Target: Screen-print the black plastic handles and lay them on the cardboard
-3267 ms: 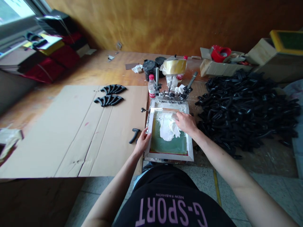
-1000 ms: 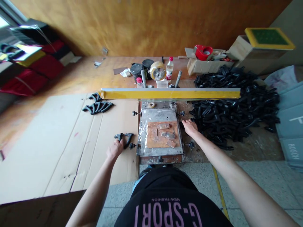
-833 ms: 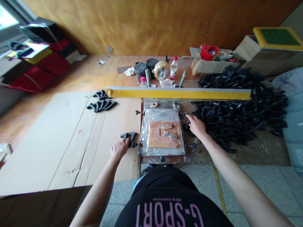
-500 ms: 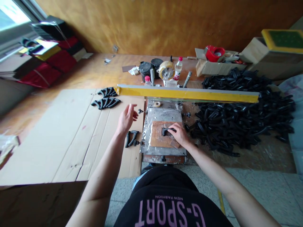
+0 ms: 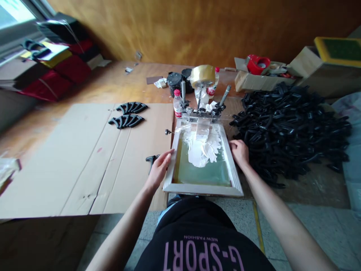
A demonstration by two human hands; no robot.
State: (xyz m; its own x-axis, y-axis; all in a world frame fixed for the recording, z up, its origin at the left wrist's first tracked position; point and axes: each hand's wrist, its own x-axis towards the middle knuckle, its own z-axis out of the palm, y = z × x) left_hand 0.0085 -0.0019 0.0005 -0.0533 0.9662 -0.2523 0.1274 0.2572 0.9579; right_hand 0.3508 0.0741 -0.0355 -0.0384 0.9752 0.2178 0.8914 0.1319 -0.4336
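Note:
A screen printing frame (image 5: 237,187) with a pale rim lies lowered flat in front of me, its green mesh (image 5: 201,175) partly coated with thick white ink (image 5: 197,156). My left hand (image 5: 160,169) grips the rim's left side, thumb on top. On the opposite side, my right hand (image 5: 240,153) has its fingers curled against the right rim. A squeegee blade (image 5: 202,130) hangs over the mesh's far end. The plate and wooden block beneath are covered by the frame. Beside my left hand lies a black plastic part (image 5: 151,159), partly hidden.
Two rows of black parts (image 5: 126,121) rest on the cardboard sheet (image 5: 84,158) at left. A big pile of black parts (image 5: 290,131) stands at right. Behind the frame are a tape roll (image 5: 202,75), bottle (image 5: 177,103), dark tubs (image 5: 175,81) and open box (image 5: 254,81).
The frame has swung down from its raised position over the plate. My right hand has left the black part on the block and moved right; my left hand has come down to the rim.

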